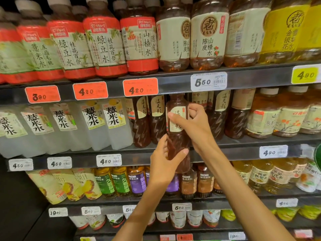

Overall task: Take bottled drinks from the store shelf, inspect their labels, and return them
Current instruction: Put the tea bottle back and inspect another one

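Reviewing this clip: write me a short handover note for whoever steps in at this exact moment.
Left hand: grips the lower body of the dark tea bottle.
Right hand: holds the bottle's upper part, thumb across the cream label.
Bottle is upright, off the shelf, in front of the matching dark bottles on the second shelf.
Done: bottle taken.
Left: finish reading the label, return it to that row, then check others.

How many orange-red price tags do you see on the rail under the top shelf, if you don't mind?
3: left tag reading 3.90, middle tag reading 4.20, right tag reading 4.20, side by side on the rail's left half. More may lie beyond the left edge.
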Available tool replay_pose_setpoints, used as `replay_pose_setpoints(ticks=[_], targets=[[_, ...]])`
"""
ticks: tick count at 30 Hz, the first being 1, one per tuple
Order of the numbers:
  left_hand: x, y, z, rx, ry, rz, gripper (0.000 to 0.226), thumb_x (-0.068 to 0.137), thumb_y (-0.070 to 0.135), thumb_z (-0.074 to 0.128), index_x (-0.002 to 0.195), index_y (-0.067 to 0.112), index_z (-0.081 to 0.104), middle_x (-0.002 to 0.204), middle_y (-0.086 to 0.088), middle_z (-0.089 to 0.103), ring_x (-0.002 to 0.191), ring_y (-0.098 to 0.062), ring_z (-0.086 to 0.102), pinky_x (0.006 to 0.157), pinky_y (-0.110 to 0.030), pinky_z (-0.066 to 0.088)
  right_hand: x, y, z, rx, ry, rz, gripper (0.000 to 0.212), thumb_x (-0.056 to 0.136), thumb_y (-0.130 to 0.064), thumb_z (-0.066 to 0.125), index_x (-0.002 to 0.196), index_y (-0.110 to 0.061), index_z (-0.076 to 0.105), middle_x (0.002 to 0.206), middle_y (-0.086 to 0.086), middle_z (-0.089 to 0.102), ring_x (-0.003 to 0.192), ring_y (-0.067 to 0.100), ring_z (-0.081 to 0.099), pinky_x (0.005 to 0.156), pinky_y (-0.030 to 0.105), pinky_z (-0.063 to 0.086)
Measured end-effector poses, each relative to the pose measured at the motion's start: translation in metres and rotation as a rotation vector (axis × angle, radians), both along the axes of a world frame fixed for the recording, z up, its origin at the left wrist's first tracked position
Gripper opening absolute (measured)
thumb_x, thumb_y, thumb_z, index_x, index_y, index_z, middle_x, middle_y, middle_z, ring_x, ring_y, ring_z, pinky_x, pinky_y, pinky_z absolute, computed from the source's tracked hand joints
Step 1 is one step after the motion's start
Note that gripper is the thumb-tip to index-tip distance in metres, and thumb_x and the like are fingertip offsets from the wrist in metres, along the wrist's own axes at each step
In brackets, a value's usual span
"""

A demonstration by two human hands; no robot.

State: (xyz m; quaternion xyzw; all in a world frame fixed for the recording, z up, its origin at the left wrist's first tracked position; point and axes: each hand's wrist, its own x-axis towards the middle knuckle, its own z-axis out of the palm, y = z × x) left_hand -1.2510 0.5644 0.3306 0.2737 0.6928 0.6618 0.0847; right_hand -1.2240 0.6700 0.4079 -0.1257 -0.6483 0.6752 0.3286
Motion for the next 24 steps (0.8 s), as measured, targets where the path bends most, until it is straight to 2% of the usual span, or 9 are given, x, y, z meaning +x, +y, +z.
replay_pose_setpoints(ticks=[4, 7, 12, 14, 16, 18, 20, 22, 24], targets=[[-0.011, 0.012, 0.006, 0.014, 0.073, 0.095, 0.071, 0.080, 0.028, 0.075, 0.138, 0.037, 0.035, 0.103, 0.042, 0.039, 0.088, 0.039, 0.038, 0.070, 0.010, 0.032, -0.010, 0.007, 0.004, 0.116, 0.012, -0.090, 0.057, 0.074, -0.031, 0.080, 0.118, -0.012, 0.049, 0.113, 0.006, 0.065, 0.105, 0.018, 0.064, 0.092, 0.043, 0.053], [-0.015, 0.022, 0.010, 0.014, 0.104, 0.160, 0.076, 0.079, 0.033, 0.075, 0.143, 0.037, 0.034, 0.109, 0.041, 0.037, 0.098, 0.027, 0.040, 0.075, 0.004, 0.031, -0.013, 0.012, 0.009, 0.218, 0.000, -0.141, 0.054, 0.073, -0.041, 0.076, 0.113, -0.010, 0.056, 0.110, 0.007, 0.065, 0.104, 0.020, 0.063, 0.091, 0.044, 0.053], [-0.022, 0.036, 0.009, -0.017, 0.170, 0.203, 0.079, 0.081, 0.029, 0.073, 0.147, 0.029, 0.029, 0.128, 0.025, 0.038, 0.120, 0.012, 0.031, 0.083, 0.007, 0.027, -0.020, 0.017, 0.009, 0.332, -0.050, -0.239, 0.060, 0.072, -0.048, 0.075, 0.112, -0.005, 0.061, 0.112, 0.010, 0.061, 0.107, 0.022, 0.057, 0.093, 0.041, 0.049], [-0.021, 0.040, 0.008, -0.116, 0.315, 0.337, 0.078, 0.081, 0.030, 0.073, 0.146, 0.025, 0.032, 0.134, 0.010, 0.045, 0.126, -0.005, 0.038, 0.097, -0.009, 0.030, -0.021, 0.018, 0.005, 0.367, -0.060, -0.278, 0.061, 0.073, -0.049, 0.075, 0.113, -0.006, 0.060, 0.112, 0.008, 0.060, 0.107, 0.020, 0.057, 0.091, 0.036, 0.049], [-0.019, 0.042, 0.007, -0.289, 0.538, 0.572, 0.076, 0.074, 0.031, 0.079, 0.140, 0.017, 0.045, 0.126, -0.010, 0.052, 0.113, -0.026, 0.047, 0.094, -0.034, 0.036, -0.019, 0.017, 0.000, 0.374, -0.039, -0.322, 0.052, 0.074, -0.049, 0.074, 0.107, -0.012, 0.059, 0.110, 0.004, 0.058, 0.098, 0.011, 0.056, 0.081, 0.026, 0.049], [-0.020, 0.046, 0.007, -0.364, 0.621, 0.667, 0.078, 0.067, 0.027, 0.085, 0.135, 0.013, 0.051, 0.118, -0.019, 0.051, 0.098, -0.031, 0.049, 0.085, -0.038, 0.039, -0.019, 0.016, -0.003, 0.372, -0.019, -0.355, 0.044, 0.074, -0.047, 0.074, 0.100, -0.017, 0.055, 0.106, 0.000, 0.054, 0.088, 0.005, 0.054, 0.073, 0.020, 0.046], [-0.021, 0.049, 0.006, -0.370, 0.607, 0.623, 0.082, 0.068, 0.022, 0.084, 0.139, 0.009, 0.045, 0.112, -0.020, 0.051, 0.095, -0.031, 0.050, 0.085, -0.038, 0.041, -0.020, 0.015, -0.007, 0.385, -0.010, -0.371, 0.040, 0.074, -0.045, 0.074, 0.096, -0.019, 0.053, 0.100, -0.005, 0.050, 0.085, 0.003, 0.053, 0.072, 0.018, 0.044], [-0.021, 0.052, 0.006, -0.396, 0.618, 0.622, 0.087, 0.067, 0.018, 0.084, 0.140, 0.003, 0.040, 0.107, -0.020, 0.054, 0.095, -0.033, 0.054, 0.085, -0.042, 0.044, -0.022, 0.013, -0.008, 0.417, 0.006, -0.383, 0.039, 0.076, -0.043, 0.075, 0.097, -0.020, 0.053, 0.096, -0.013, 0.046, 0.088, 0.004, 0.052, 0.074, 0.018, 0.044], [-0.020, 0.058, 0.005, -0.458, 0.667, 0.680, 0.088, 0.061, 0.017, 0.087, 0.136, -0.002, 0.044, 0.099, -0.020, 0.057, 0.088, -0.035, 0.057, 0.077, -0.044, 0.047, -0.024, 0.014, -0.009, 0.471, 0.024, -0.415, 0.039, 0.076, -0.042, 0.075, 0.099, -0.018, 0.054, 0.091, -0.015, 0.046, 0.092, 0.012, 0.050, 0.076, 0.021, 0.044]])
